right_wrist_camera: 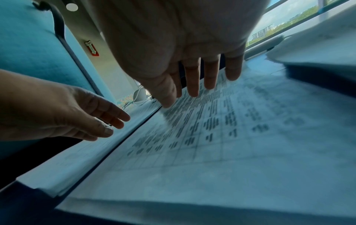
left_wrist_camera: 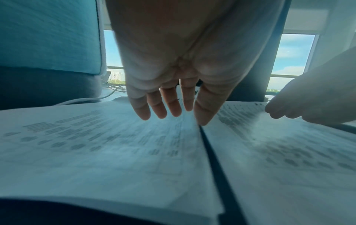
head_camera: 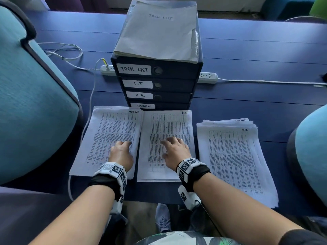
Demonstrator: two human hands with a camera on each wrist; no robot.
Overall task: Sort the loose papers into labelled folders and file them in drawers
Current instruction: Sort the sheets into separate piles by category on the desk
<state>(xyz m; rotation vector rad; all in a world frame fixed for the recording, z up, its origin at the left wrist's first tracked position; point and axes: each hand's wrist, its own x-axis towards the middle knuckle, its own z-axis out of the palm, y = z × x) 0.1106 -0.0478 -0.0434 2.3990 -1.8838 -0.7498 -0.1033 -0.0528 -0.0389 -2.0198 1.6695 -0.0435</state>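
Both sets of fingers are straight, nothing gripped: left hand (head_camera: 122, 154) flat over the TASK LIST pile (head_camera: 108, 138), right hand (head_camera: 175, 152) over the H.R. pile (head_camera: 168, 131), probably squaring sorted stacks. Unsorted stack (head_camera: 235, 161) sits right; labelled drawer unit (head_camera: 155, 82) behind on the table (head_camera: 247, 68).
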